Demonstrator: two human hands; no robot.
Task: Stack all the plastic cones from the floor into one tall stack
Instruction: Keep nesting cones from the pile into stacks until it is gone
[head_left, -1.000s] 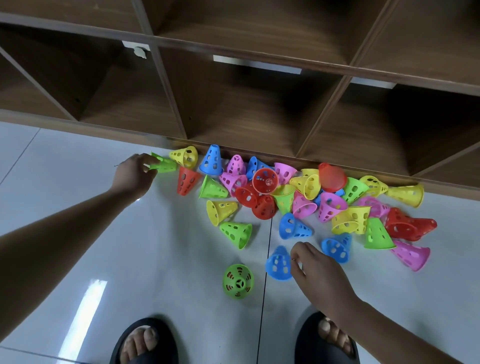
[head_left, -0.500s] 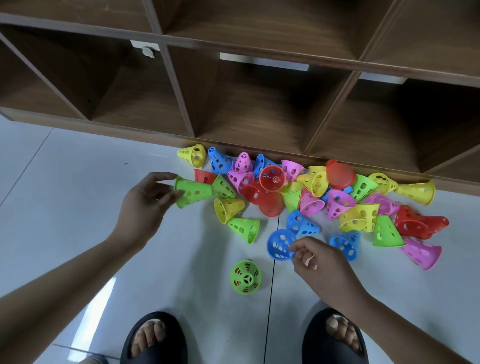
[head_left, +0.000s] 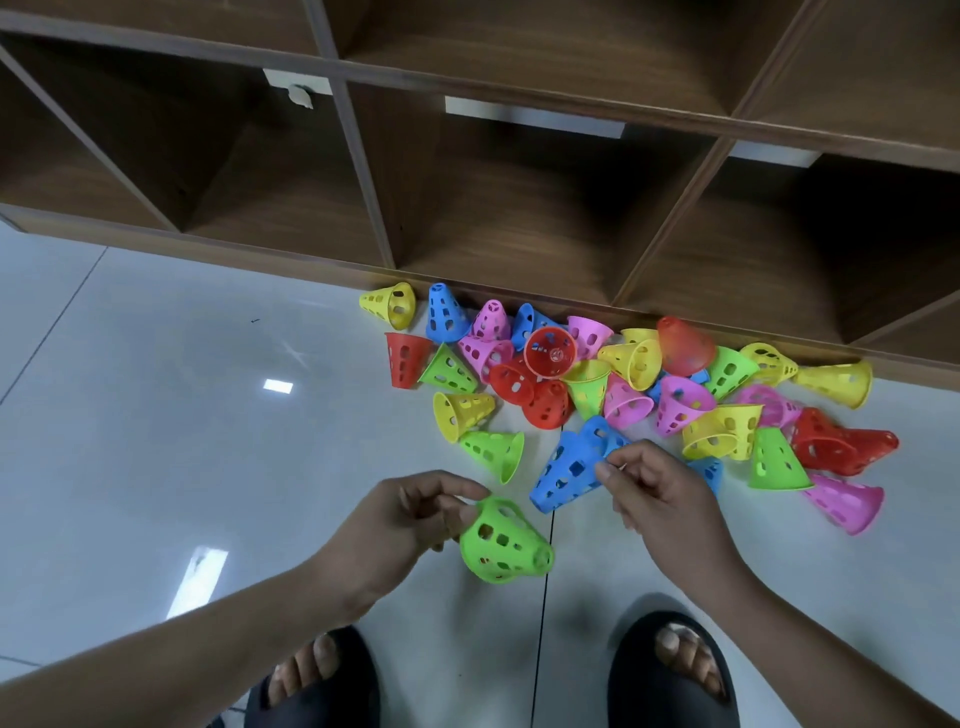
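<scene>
While the left hand (head_left: 410, 519) pinches a green cone (head_left: 501, 543) by its wide rim, the cone lies on its side with its small end pointing over toward the right hand (head_left: 660, 499). I cannot tell if this cone touches the floor (head_left: 156, 415). The right hand has its fingers curled and pinches a blue cone (head_left: 569, 470) on its side wall. The blue cone is tilted, with its wide end down near the floor and its small end up and away from the person. It sits just past the green cone, between the two hands, and the two cones are close but apart.

Just past the left hand, a second green cone (head_left: 496, 452) and a yellow cone (head_left: 460, 413) lie on their sides. Farther out from both hands is a pile of cones (head_left: 649, 374), red, pink, yellow, blue and green, against the foot of a brown wooden shelf (head_left: 519, 234). A pink cone (head_left: 844, 501) lies out past the right hand. Near the person's body are two black slippers (head_left: 317, 680).
</scene>
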